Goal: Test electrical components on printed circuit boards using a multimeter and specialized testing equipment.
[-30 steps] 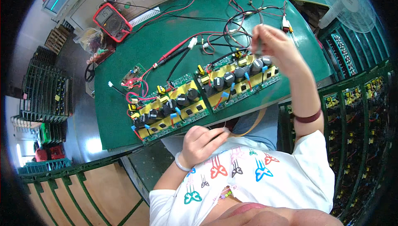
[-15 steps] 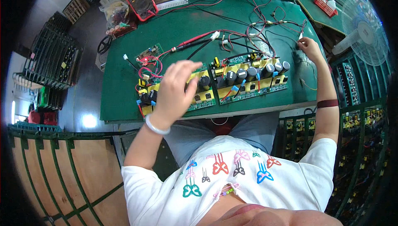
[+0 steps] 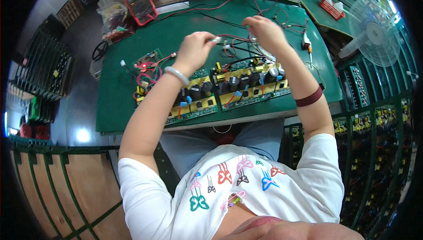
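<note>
My left hand [image 3: 196, 51] is closed in a pinch on a white connector [image 3: 216, 40] at the end of dark leads, above the middle of the green table. My right hand [image 3: 266, 33] hangs over the tangle of red and black wires [image 3: 240, 41], its fingers pointing left and smeared by motion. Whether it holds a wire is unclear. Two long circuit boards lie side by side below the hands: the left board [image 3: 207, 103], partly covered by my left forearm, and the right board [image 3: 255, 91]. Both carry black capacitors and yellow parts.
A small board [image 3: 150, 61] with a glowing red light lies left. The red multimeter [image 3: 140, 5] stands at the back left beside a bag of parts [image 3: 115, 19]. An orange-handled screwdriver [image 3: 310, 50] lies at right, near a fan [image 3: 374, 33]. Racks of boards [image 3: 365, 152] stand lower right.
My right hand has left the white-tipped thing at the right and swung left over the wires. My left hand has moved up from above the left board to the white connector. The view has shifted slightly.
</note>
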Demonstrator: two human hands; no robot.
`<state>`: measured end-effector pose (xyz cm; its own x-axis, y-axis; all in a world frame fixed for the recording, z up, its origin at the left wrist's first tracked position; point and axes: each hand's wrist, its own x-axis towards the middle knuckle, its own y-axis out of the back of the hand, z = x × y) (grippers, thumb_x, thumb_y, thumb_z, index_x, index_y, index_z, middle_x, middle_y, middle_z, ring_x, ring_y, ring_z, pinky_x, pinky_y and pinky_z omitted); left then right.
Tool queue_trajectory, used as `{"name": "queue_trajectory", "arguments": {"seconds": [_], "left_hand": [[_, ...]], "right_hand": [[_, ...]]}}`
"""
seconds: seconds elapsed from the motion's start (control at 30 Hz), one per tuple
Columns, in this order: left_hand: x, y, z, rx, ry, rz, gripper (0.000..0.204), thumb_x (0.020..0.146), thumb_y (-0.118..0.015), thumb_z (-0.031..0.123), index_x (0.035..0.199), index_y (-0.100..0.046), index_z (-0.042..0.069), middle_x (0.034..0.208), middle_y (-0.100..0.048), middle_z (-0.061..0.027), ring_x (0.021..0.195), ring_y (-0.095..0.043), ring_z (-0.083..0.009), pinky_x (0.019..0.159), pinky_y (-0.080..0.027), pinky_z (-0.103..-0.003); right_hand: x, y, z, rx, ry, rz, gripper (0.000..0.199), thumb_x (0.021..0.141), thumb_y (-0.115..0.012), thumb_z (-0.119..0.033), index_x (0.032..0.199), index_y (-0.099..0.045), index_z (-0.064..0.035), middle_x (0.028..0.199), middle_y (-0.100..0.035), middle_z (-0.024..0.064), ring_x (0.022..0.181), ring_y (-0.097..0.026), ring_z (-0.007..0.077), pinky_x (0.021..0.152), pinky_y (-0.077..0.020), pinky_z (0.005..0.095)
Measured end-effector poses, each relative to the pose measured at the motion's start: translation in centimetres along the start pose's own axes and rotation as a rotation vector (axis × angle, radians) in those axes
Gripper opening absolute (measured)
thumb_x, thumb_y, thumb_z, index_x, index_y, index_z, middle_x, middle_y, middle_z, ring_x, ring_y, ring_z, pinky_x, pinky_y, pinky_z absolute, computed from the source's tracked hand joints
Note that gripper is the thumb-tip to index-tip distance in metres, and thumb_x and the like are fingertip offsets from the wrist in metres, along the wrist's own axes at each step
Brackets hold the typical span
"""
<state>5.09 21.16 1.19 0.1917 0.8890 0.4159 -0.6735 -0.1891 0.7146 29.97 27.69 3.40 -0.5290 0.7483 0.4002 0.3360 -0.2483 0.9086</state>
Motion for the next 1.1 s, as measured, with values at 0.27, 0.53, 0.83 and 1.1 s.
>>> {"name": "queue_trajectory", "arguments": {"seconds": [0.27,0.53,0.83,1.1], "left_hand": [[0.0,1.7,-1.6,-0.432,0.196,-0.09,0.027,0.096,-0.064,0.018,0.113,-0.068,-0.002,0.094,-0.071,-0.0102,0.083,-0.066,-0.0175,0.076,-0.052,-0.031],[-1.0,2.1,-1.1,-0.477,0.25,-0.072,0.032,0.089,-0.074,0.017,0.112,-0.068,-0.004,0.096,-0.072,-0.0083,0.084,-0.067,-0.0123,0.077,-0.053,-0.027],[-1.8,3.0,0.6,-0.428,0.252,-0.016,0.023,0.085,-0.078,0.018,0.097,-0.074,-0.001,0.087,-0.075,-0.0089,0.079,-0.07,-0.014,0.076,-0.055,-0.028],[-2.8,3.4,1.1,-0.403,0.177,0.057,0.014,0.086,-0.076,0.01,0.094,-0.074,0.0,0.082,-0.072,-0.0044,0.076,-0.066,-0.0091,0.071,-0.053,-0.026]], "right_hand": [[-8.8,4.5,17.2,-0.575,-0.49,-0.401,0.038,0.095,-0.06,-0.019,0.132,-0.056,-0.0232,0.115,-0.066,0.012,0.108,-0.065,0.0325,0.088,-0.0542,0.0459],[-9.1,0.9,22.5,-0.276,-0.236,-0.224,0.032,0.082,-0.071,-0.01,0.114,-0.072,-0.0167,0.113,-0.065,0.0114,0.104,-0.064,0.0332,0.09,-0.0527,0.0426],[-3.5,2.3,13.1,-0.331,-0.257,-0.143,0.036,0.087,-0.07,-0.02,0.123,-0.068,-0.0228,0.112,-0.066,0.0091,0.105,-0.066,0.03,0.085,-0.0552,0.043],[1.9,1.4,-6.5,0.472,0.423,-0.022,0.03,0.087,-0.072,-0.017,0.114,-0.067,-0.0047,0.109,-0.069,0.0128,0.105,-0.062,0.0332,0.09,-0.0503,0.0421]]}}
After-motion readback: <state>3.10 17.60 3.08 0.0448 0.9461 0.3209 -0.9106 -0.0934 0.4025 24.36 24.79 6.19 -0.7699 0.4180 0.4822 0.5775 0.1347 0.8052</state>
